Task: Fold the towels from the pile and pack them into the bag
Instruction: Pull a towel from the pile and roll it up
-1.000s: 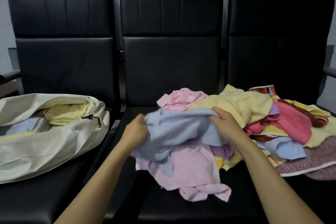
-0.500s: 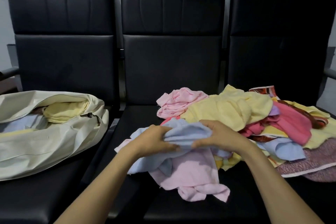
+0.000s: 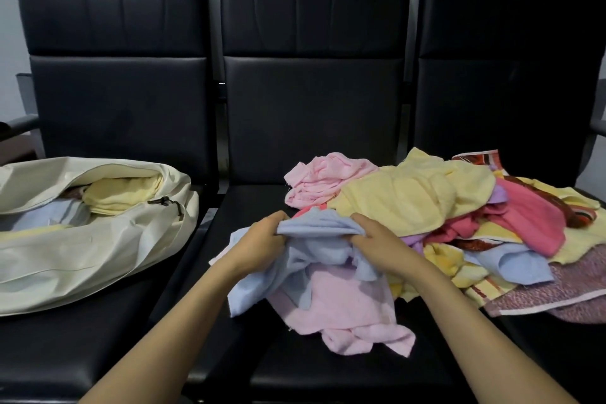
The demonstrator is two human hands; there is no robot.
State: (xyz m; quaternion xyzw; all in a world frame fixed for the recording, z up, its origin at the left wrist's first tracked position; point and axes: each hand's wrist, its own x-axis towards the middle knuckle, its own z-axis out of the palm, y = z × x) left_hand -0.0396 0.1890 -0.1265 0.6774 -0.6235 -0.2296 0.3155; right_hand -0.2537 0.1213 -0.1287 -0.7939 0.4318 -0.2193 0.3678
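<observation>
My left hand (image 3: 262, 241) and right hand (image 3: 380, 248) both have fingers clenched on the bunched top of the soft light-blue terry towel (image 3: 314, 229). It lies mid-seat on the black padded middle chair (image 3: 328, 380), against the left edge of the multicoloured towel pile (image 3: 426, 203). Light and limp, I judge; I'd take two adjacent corners.

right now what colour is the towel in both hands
Light blue towel, held by the left hand and right hand; head view.
</observation>
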